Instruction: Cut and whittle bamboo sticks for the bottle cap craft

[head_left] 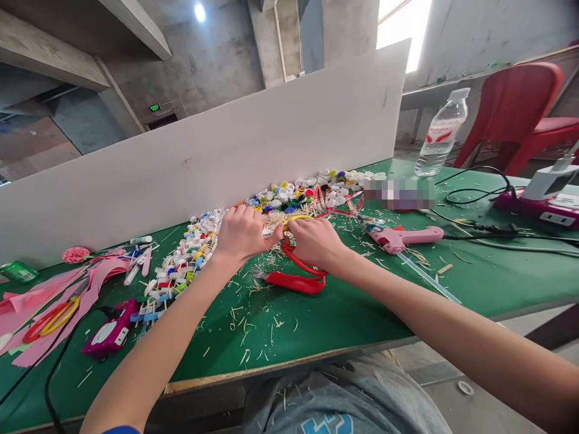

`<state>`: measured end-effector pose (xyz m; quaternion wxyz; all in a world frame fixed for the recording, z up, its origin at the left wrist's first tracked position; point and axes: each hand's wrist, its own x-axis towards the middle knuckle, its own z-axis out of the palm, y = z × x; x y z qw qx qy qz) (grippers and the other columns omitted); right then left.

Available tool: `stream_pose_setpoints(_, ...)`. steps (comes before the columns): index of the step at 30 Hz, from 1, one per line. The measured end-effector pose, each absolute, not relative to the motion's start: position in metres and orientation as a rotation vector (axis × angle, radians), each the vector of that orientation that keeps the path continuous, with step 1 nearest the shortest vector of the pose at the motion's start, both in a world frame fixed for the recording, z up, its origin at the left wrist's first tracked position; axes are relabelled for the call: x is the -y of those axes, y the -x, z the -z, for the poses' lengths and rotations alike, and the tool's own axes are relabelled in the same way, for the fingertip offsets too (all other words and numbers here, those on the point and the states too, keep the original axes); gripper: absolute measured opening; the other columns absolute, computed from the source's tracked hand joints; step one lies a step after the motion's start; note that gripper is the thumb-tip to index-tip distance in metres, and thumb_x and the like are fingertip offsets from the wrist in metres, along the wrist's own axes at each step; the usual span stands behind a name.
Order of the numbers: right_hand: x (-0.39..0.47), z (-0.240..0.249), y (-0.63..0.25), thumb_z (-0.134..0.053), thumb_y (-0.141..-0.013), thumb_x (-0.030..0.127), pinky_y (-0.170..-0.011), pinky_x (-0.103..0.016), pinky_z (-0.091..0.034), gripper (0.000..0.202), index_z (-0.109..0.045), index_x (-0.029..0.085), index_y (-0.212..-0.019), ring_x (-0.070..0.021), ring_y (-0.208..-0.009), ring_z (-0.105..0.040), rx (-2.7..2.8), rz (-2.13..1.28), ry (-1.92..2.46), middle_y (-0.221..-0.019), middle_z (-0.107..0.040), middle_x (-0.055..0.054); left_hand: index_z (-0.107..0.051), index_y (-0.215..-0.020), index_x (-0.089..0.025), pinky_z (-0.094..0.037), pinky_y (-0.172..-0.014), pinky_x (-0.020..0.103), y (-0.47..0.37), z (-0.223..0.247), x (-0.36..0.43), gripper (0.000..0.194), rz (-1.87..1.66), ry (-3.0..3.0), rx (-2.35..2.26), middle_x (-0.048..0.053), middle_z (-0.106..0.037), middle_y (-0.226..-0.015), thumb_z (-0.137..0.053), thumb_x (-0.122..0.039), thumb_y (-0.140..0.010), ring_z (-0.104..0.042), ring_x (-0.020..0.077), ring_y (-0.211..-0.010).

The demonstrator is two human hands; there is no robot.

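Both hands meet over the middle of the green table, in front of a heap of bottle caps [199, 247]. My left hand [242, 232] is closed, its thumb reaching toward the other hand; what it pinches is too small to make out. My right hand [315, 242] is wrapped round a tool with red and yellow handles [296, 260], partly hidden by the fingers. A red utility knife [296, 282] lies just below on the table, among thin wood shavings.
A pink glue gun [398, 238] with a clear stick lies at the right, near a water bottle [441, 135] and a purple power strip [538, 208]. Scissors [56, 318], pink paper [97, 280] and a purple socket block [112, 330] are at the left. A white board [203, 157] stands behind.
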<state>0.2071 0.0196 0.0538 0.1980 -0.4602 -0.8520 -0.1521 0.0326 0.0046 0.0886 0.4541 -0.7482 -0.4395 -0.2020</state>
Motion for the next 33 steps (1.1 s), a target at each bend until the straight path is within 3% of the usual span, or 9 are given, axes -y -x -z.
stream_pose_setpoints(6, -0.023, -0.055, -0.205, -0.038, -0.085, 0.030, -0.056, -0.032, -0.024, 0.033, -0.063, 0.013, -0.098, -0.0223, -0.071, -0.060, 2.420, 0.354, 1.364, -0.078, -0.068, -0.013, -0.064, -0.063, -0.015, -0.036, -0.060, 0.033, -0.030, -0.084, -0.016, 0.056, 0.544, 1.873, 1.095, 0.009, -0.059, -0.059, -0.035, -0.055, -0.089, -0.052, 0.0200, -0.061)
stream_pose_setpoints(12, -0.026, -0.051, -0.202, -0.040, -0.084, 0.034, -0.056, -0.031, -0.023, 0.032, -0.062, 0.014, -0.097, -0.0220, -0.071, -0.060, 2.386, 0.327, 1.395, -0.080, -0.069, -0.012, -0.064, -0.066, -0.016, -0.040, -0.064, 0.036, -0.024, -0.087, -0.018, 0.053, 0.570, 1.971, 1.071, 0.009, -0.059, -0.061, -0.037, -0.056, -0.087, -0.053, 0.0208, -0.064)
stream_pose_setpoints(15, -0.027, -0.050, -0.202, -0.041, -0.084, 0.038, -0.055, -0.031, -0.021, 0.032, -0.060, 0.015, -0.095, -0.0203, -0.068, -0.058, 2.328, 0.297, 1.402, -0.082, -0.068, -0.011, -0.065, -0.091, -0.014, -0.043, -0.079, 0.040, -0.014, -0.090, -0.006, 0.044, 0.646, 2.019, 1.023, 0.012, -0.065, -0.084, -0.039, -0.049, -0.090, -0.058, 0.0246, -0.085)
stream_pose_setpoints(18, -0.027, -0.051, -0.205, -0.041, -0.084, 0.045, -0.054, -0.029, -0.021, 0.035, -0.059, 0.017, -0.094, -0.0177, -0.062, -0.054, 2.279, 0.202, 1.432, -0.077, -0.066, -0.009, -0.052, -0.117, -0.011, -0.041, -0.093, 0.042, -0.004, -0.079, 0.009, 0.040, 0.891, 1.935, 1.032, 0.017, -0.060, -0.111, -0.044, -0.041, -0.090, -0.054, 0.0265, -0.106)
stream_pose_setpoints(20, -0.026, -0.053, -0.206, -0.042, -0.083, 0.046, -0.053, -0.028, -0.022, 0.034, -0.058, 0.018, -0.092, -0.0159, -0.058, -0.050, 2.259, 0.123, 1.448, -0.074, -0.065, -0.007, -0.046, -0.119, -0.011, -0.045, -0.087, 0.040, 0.001, -0.065, 0.014, 0.040, 1.040, 1.900, 1.137, 0.019, -0.058, -0.111, -0.044, -0.040, -0.091, -0.055, 0.0256, -0.104)
stream_pose_setpoints(22, -0.024, -0.054, -0.207, -0.041, -0.083, 0.044, -0.052, -0.028, -0.022, 0.030, -0.056, 0.019, -0.089, -0.0148, -0.055, -0.047, 2.241, 0.040, 1.454, -0.072, -0.063, -0.005, -0.044, -0.117, -0.013, -0.049, -0.072, 0.035, 0.002, -0.051, 0.015, 0.039, 1.059, 1.960, 1.314, 0.016, -0.060, -0.102, -0.043, -0.043, -0.093, -0.060, 0.0225, -0.089)
stream_pose_setpoints(25, -0.021, -0.054, -0.209, -0.039, -0.085, 0.045, -0.052, -0.027, -0.024, 0.029, -0.054, 0.020, -0.085, -0.0145, -0.054, -0.044, 2.213, -0.065, 1.437, -0.070, -0.060, -0.004, -0.047, -0.113, -0.017, -0.042, -0.053, 0.029, -0.001, -0.037, 0.011, 0.032, 0.990, 2.082, 1.477, 0.011, -0.065, -0.089, -0.033, -0.041, -0.098, -0.062, 0.0180, -0.070)
stream_pose_setpoints(29, -0.018, -0.054, -0.211, -0.042, -0.084, 0.051, -0.053, -0.027, -0.027, 0.031, -0.048, 0.021, -0.083, -0.0142, -0.056, -0.043, 2.201, -0.204, 1.311, -0.073, -0.059, -0.003, -0.053, -0.110, -0.020, -0.040, -0.049, 0.027, 0.001, -0.035, 0.012, 0.031, 0.901, 2.124, 1.374, 0.010, -0.070, -0.088, -0.028, -0.036, -0.100, -0.066, 0.0184, -0.071)
stream_pose_setpoints(33, -0.016, -0.051, -0.210, -0.048, -0.082, 0.053, -0.056, -0.026, -0.031, 0.031, -0.044, 0.022, -0.082, -0.0145, -0.063, -0.047, 2.196, -0.347, 1.195, -0.081, -0.059, -0.004, -0.055, -0.116, -0.017, -0.047, -0.054, 0.028, 0.007, -0.035, 0.014, 0.032, 0.850, 2.142, 1.306, 0.013, -0.073, -0.094, -0.030, -0.029, -0.099, -0.070, 0.0202, -0.076)
